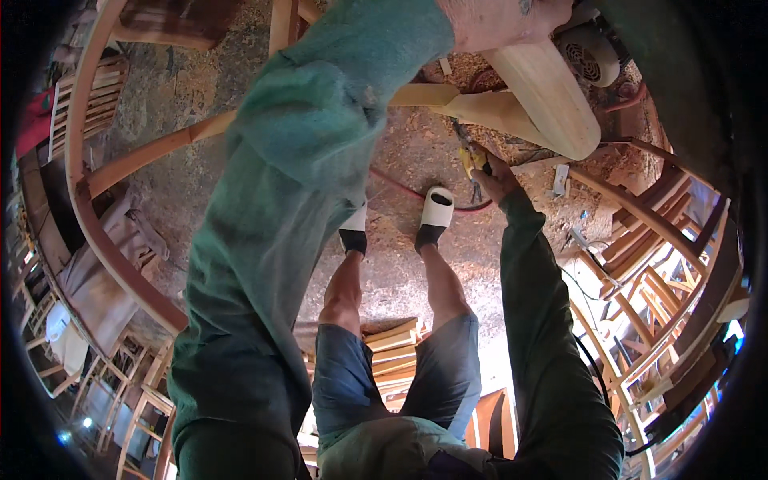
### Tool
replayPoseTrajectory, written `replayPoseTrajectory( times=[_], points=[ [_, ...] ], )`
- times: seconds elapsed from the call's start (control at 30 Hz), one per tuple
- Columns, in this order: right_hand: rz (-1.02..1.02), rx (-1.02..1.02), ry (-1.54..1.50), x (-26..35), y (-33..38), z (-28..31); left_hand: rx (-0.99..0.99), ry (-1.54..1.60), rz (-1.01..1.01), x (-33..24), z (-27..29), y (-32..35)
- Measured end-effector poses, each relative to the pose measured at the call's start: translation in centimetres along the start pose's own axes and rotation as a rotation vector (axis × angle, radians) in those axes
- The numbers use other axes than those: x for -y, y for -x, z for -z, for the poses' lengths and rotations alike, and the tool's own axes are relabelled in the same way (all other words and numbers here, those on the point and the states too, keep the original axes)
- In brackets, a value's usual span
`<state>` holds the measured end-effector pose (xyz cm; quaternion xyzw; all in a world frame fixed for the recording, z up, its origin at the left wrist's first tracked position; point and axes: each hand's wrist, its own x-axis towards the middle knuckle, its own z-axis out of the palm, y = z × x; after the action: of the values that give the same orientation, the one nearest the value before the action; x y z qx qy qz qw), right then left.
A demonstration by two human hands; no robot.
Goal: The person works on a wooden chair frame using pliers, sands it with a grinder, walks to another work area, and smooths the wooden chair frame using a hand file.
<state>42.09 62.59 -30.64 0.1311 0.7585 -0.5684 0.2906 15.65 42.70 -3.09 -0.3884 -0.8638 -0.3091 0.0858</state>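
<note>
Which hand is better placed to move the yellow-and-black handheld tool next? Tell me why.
Right, I'd judge: the right hand grips the yellow-and-black handheld tool. The left hand is farther off, by the pale, round-ended wooden board.

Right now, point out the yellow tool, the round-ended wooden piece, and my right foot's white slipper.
Yellow tool [470,160], head view: on its yellow body.
Round-ended wooden piece [554,104], head view: on its broad pale face.
White slipper [436,214], head view: on its white upper.
</note>
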Motion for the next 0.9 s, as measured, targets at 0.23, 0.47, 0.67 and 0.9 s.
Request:
replayPoseTrajectory(
  times=[0.23, 0.47, 0.67, 0.9],
  points=[
    [0.145, -0.126, -0.082, -1.7, -1.2, -1.1, 0.031, 0.001, -0.077, -0.2, 0.2, -0.4],
    [0.036, -0.13, -0.117, -1.4, -0.4, -2.3, 0.001, 0.02, -0.146, 0.1, -0.2, 0.0],
    [0.137, -0.222, 0.001, -2.6, -1.1, -2.4, 0.088, 0.425, -0.114, 0.6, -0.5, -0.1],
    [0.057, -0.267, 0.081, -1.5, -1.3, -3.3, 0.087, 0.316, -0.158, 0.6, 0.0, -0.1]
  ],
)
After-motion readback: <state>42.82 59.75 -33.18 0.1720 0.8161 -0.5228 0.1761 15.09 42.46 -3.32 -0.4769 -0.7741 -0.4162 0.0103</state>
